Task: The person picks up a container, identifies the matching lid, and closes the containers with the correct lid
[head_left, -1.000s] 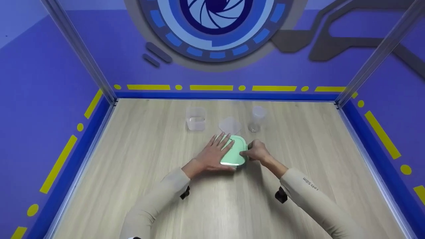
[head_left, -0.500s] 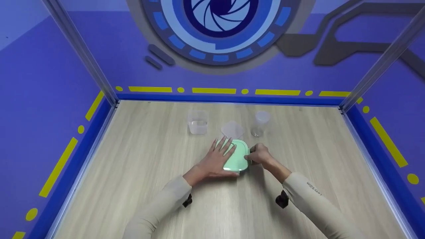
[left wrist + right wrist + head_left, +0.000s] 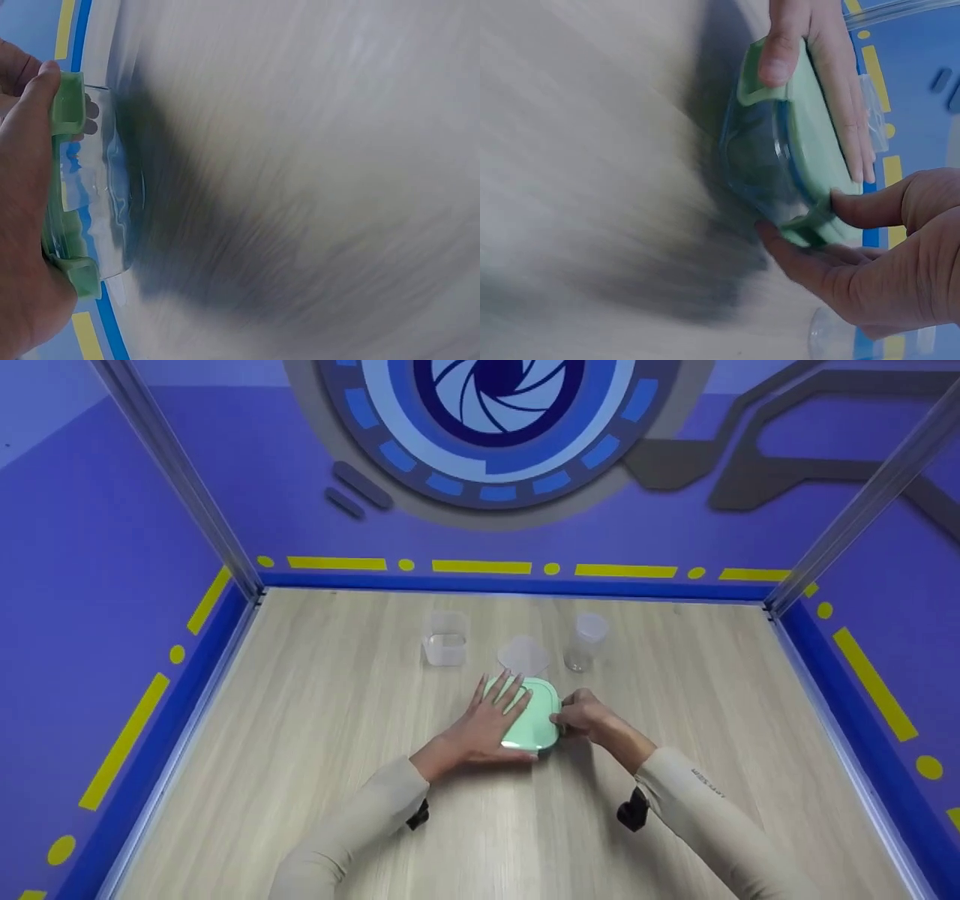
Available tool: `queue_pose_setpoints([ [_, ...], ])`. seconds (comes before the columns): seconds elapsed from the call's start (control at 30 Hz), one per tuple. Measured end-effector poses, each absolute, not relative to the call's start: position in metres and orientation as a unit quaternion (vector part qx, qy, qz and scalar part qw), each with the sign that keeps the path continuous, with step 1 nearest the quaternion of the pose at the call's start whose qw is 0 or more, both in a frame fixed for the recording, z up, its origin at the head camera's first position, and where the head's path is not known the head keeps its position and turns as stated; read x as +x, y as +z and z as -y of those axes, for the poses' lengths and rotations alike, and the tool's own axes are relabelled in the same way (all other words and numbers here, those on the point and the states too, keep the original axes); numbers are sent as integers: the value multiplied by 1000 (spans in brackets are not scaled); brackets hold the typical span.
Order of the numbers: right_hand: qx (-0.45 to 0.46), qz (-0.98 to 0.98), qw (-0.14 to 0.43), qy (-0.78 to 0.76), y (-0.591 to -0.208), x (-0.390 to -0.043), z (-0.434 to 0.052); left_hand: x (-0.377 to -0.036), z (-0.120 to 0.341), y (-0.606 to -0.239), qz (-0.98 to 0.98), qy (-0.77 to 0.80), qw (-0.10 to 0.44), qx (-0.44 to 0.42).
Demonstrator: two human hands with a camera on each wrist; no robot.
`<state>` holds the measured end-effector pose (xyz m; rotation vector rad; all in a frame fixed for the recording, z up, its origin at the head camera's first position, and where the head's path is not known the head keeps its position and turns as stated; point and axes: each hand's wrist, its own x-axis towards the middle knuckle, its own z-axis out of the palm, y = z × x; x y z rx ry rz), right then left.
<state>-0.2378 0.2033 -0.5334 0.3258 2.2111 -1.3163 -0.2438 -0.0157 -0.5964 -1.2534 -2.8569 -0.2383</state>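
A glass food container (image 3: 754,154) with a light green snap lid (image 3: 538,716) sits on the table in front of me. My left hand (image 3: 487,727) lies over the lid with fingers spread, pressing its left part. Its thumb rests on the near-side latch (image 3: 751,84), as the right wrist view shows. At the right edge, my right hand (image 3: 591,715) pinches another latch (image 3: 804,229), thumb on the lid's edge and forefinger beneath. The left wrist view shows the container's clear side and a latch (image 3: 86,277) near the base of the left hand. The palm hides much of the lid.
Behind the container, a thin translucent lid (image 3: 523,656) lies flat on the wooden table (image 3: 337,697). A clear plastic box (image 3: 446,643) stands to its left, a clear jar with a whitish top (image 3: 591,630) to its right. Blue panels (image 3: 450,532) enclose the back and sides.
The head view has shifted slightly, so everything sits a little lower in the picture. Both hands keep the same hold on the container.
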Motion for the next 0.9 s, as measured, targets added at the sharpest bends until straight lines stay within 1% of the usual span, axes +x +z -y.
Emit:
queue_pose_setpoints([
  [0.17,119,-802,284,-512,-537,-238,-200,-244,18,-594,911,-70,-1,-406],
  [0.27,103,-798,291,-518,-539,-238,-199,-243,19,-594,913,-71,-12,-402],
  [0.37,88,-807,287,-508,-540,-239,-201,-242,18,-594,914,-79,-18,-399],
  [0.53,80,-819,284,-492,-542,-239,-205,-240,17,-595,914,-82,-9,-398],
  [0.77,50,-808,285,-513,-545,-236,-208,-241,18,-595,916,-77,-5,-394],
  [0.9,43,-808,269,-522,-549,-229,-207,-240,20,-593,916,-78,-9,-393],
])
